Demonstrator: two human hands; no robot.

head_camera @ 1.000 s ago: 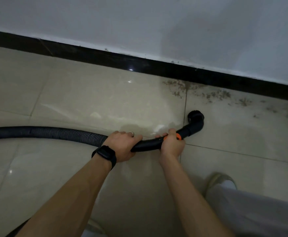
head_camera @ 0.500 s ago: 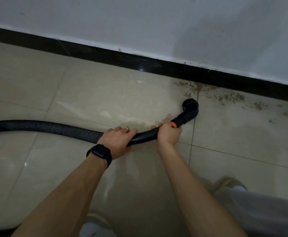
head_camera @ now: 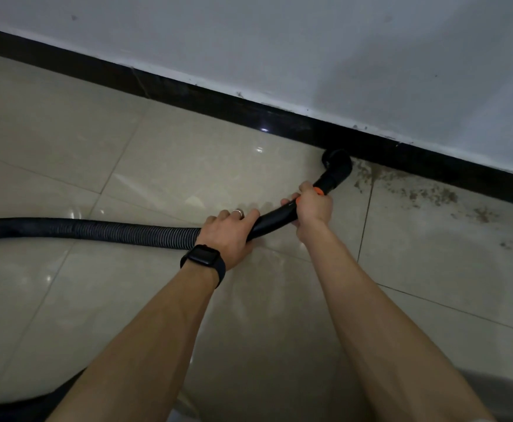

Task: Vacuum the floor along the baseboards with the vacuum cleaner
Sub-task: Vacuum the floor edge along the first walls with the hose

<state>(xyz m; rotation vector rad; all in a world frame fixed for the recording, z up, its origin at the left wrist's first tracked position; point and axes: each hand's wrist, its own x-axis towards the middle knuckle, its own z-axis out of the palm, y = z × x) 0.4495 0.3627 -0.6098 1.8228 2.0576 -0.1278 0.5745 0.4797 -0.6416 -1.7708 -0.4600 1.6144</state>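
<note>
A black ribbed vacuum hose [head_camera: 96, 231] runs in from the left across the beige tiled floor [head_camera: 66, 147]. It ends in a smooth black handle tube with an orange ring and a bent round nozzle [head_camera: 336, 167]. The nozzle sits on the floor right against the black baseboard [head_camera: 218, 103]. My left hand [head_camera: 229, 236], with a black watch and a ring, grips the tube where the ribbing ends. My right hand [head_camera: 313, 208] grips the tube just behind the orange ring. Brown dirt [head_camera: 416, 193] lies scattered along the baseboard to the right of the nozzle.
A white wall [head_camera: 279, 41] rises above the baseboard. Grey trouser fabric [head_camera: 508, 391] shows at the bottom right corner. More of the black hose curves along the bottom left edge [head_camera: 20, 406].
Both hands pushed the hose forward, and the nozzle went from mid-tile to the foot of the baseboard, at the left edge of the dirt patch. The foot by my right arm dropped out of view.
</note>
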